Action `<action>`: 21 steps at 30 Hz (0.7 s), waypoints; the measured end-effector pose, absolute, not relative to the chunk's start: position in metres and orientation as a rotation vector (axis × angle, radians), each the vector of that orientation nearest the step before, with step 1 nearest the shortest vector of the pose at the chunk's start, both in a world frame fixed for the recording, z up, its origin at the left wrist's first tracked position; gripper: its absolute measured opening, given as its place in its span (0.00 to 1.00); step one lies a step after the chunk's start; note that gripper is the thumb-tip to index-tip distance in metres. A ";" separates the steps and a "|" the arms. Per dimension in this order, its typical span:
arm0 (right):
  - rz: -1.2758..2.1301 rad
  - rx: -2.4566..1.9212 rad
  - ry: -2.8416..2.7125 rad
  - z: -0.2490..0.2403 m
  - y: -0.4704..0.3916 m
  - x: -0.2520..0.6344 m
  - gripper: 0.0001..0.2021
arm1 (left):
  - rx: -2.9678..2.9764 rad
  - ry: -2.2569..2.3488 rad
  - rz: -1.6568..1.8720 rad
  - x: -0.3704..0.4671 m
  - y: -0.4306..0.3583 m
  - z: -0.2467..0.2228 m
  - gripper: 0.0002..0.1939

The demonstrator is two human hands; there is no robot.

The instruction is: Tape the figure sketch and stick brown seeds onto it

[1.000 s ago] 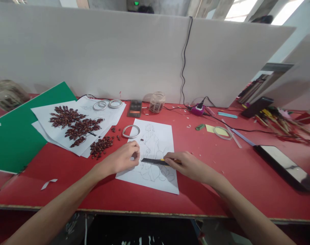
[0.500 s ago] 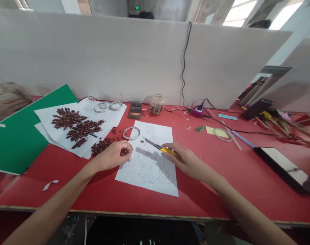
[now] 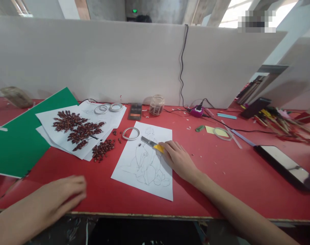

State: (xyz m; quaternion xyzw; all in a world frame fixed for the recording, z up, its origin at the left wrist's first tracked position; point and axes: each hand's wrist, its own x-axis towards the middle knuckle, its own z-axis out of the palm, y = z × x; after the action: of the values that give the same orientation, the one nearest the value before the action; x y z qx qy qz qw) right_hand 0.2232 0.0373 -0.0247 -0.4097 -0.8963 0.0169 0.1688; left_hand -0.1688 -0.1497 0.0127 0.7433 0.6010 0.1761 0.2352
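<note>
My right hand [image 3: 179, 157] is closed around the yellow handle of a utility knife [image 3: 158, 147]. Its blade is out and points up and left over a sheet of paper [image 3: 129, 163] with a pencil drawing of a figure. One small dark seed [image 3: 139, 145] lies on the drawing, just below the blade tip. My left hand [image 3: 65, 194], blurred by motion, is over the red table near the front edge. Its thumb and fingers look loosely apart, and no object shows in them. A pile of brown seeds [image 3: 103, 149] lies left of the drawing.
Seeds form a leafy pattern [image 3: 85, 131] on papers beside a green board [image 3: 14, 146]. Around the table [image 3: 231, 190] are tape rolls [image 3: 131, 133], a phone [image 3: 135, 111], a jar [image 3: 157, 104], a purple power adapter [image 3: 196, 111] with cables and a black tablet-like device [image 3: 285, 166].
My left hand has moved off the drawing, down and left. The drawing sheet has turned slightly. Another person's hand at the far left has gone from view. My right hand still holds the knife.
</note>
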 end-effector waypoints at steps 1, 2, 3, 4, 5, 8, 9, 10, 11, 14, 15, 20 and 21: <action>0.047 -1.166 -2.550 -0.025 0.038 0.223 0.18 | 2.078 1.624 0.418 -0.157 -0.134 0.014 0.11; 0.044 -1.169 -2.553 -0.026 0.038 0.223 0.18 | 2.110 1.619 0.393 -0.142 -0.119 0.016 0.15; 0.036 -1.174 -2.557 -0.026 0.039 0.224 0.18 | 2.159 1.584 0.376 -0.126 -0.104 0.017 0.19; 0.025 -1.180 -2.558 -0.027 0.040 0.225 0.18 | 2.225 1.540 0.369 -0.109 -0.091 0.016 0.23; 0.009 -1.190 -2.557 -0.028 0.041 0.225 0.18 | 2.291 1.498 0.364 -0.092 -0.081 0.015 0.26; -0.028 -1.226 -2.537 -0.031 0.046 0.228 0.18 | 2.381 1.383 0.250 -0.049 -0.068 0.006 0.29; -0.034 -1.236 -2.527 -0.032 0.047 0.229 0.18 | 2.380 1.353 0.225 -0.039 -0.068 0.003 0.30; -0.037 -1.240 -2.519 -0.033 0.049 0.229 0.18 | 2.377 1.317 0.219 -0.030 -0.071 0.001 0.31; -0.037 -1.241 -2.511 -0.034 0.050 0.229 0.18 | 2.374 1.269 0.226 -0.023 -0.074 0.000 0.31; -0.041 -1.237 -2.503 -0.036 0.051 0.229 0.17 | 2.352 1.051 0.283 -0.013 -0.088 0.006 0.32; -0.043 -1.239 -2.505 -0.036 0.051 0.229 0.17 | 2.336 0.962 0.293 -0.012 -0.091 0.009 0.31; -0.056 -1.268 -2.514 -0.036 0.053 0.229 0.18 | 2.242 0.945 0.393 -0.028 -0.074 0.020 0.22; -0.057 -1.278 -2.507 -0.036 0.054 0.229 0.18 | 2.235 1.065 0.438 -0.033 -0.064 0.019 0.21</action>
State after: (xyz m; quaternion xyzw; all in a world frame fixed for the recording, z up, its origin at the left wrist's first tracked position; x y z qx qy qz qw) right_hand 0.2292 0.0539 -0.0361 -0.4481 -0.8788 -0.0199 0.1626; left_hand -0.0331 -0.0639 0.0186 0.8455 0.4030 0.1657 0.3085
